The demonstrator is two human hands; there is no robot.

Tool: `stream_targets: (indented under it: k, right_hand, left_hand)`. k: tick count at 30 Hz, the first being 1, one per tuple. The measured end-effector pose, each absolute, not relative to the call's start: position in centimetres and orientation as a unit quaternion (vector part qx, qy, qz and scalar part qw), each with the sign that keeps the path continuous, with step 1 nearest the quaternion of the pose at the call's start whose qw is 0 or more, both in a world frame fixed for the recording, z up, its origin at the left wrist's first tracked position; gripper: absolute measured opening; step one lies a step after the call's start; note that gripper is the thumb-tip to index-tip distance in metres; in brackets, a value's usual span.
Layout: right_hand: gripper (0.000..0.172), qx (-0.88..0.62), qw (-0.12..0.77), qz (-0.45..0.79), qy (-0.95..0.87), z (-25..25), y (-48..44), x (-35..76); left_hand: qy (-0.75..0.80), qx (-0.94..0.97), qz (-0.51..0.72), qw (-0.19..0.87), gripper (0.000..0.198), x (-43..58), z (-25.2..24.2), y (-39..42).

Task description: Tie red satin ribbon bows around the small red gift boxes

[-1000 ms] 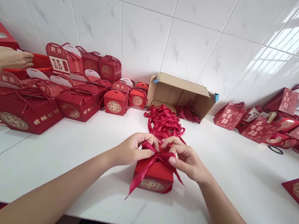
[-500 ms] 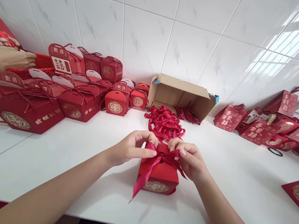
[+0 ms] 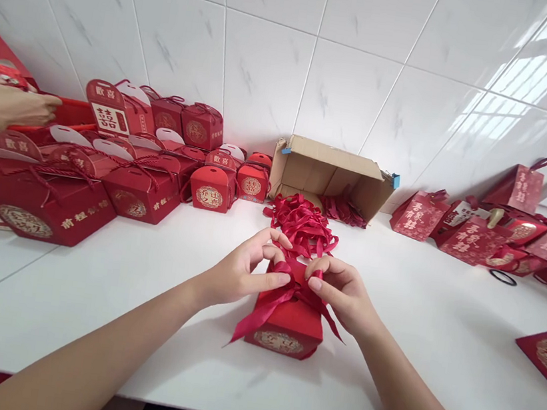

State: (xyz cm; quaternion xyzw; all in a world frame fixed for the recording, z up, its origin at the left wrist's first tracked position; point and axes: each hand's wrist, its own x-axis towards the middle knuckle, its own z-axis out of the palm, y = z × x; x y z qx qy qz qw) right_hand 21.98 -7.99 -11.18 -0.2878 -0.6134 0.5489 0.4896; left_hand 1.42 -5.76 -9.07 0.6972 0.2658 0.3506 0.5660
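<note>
A red gift box (image 3: 288, 324) with a gold emblem stands upright on the white table in front of me. Across its top lies a dark red satin ribbon (image 3: 267, 308), knotted in a bow shape, its tails hanging over the front and right side. My left hand (image 3: 249, 272) pinches the ribbon's left loop between thumb and index finger. On the other side, my right hand (image 3: 343, 291) pinches the right loop the same way. My fingers partly cover the top of the box.
Behind the box lies a heap of red ribbons (image 3: 302, 219), spilling from a cardboard box (image 3: 337, 156) on its side. Finished red boxes (image 3: 141, 191) crowd the left, where another person's hand (image 3: 19, 105) works. More red boxes (image 3: 416, 215) and a black ring (image 3: 503, 277) are at right.
Both hands have drawn the ribbon loops closer together above the box. The box has shifted slightly left, and the left tail has swung outward. The other person's hands moved a little left.
</note>
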Motion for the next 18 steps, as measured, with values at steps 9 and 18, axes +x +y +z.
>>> stream_targets:
  k: [9, 18]
  right_hand:
    - [0.025, -0.325, 0.470, 0.566, -0.594, -10.93, -8.32, 21.69]
    - [0.023, -0.299, 0.477, 0.587, -0.582, -10.74, -8.54, 21.70]
  left_hand:
    - [0.236, 0.695, 0.303, 0.607, 0.030, 1.06, -8.33, -5.54]
    - [0.280, 0.705, 0.322, 0.566, 0.020, 1.35, -8.66, -5.73]
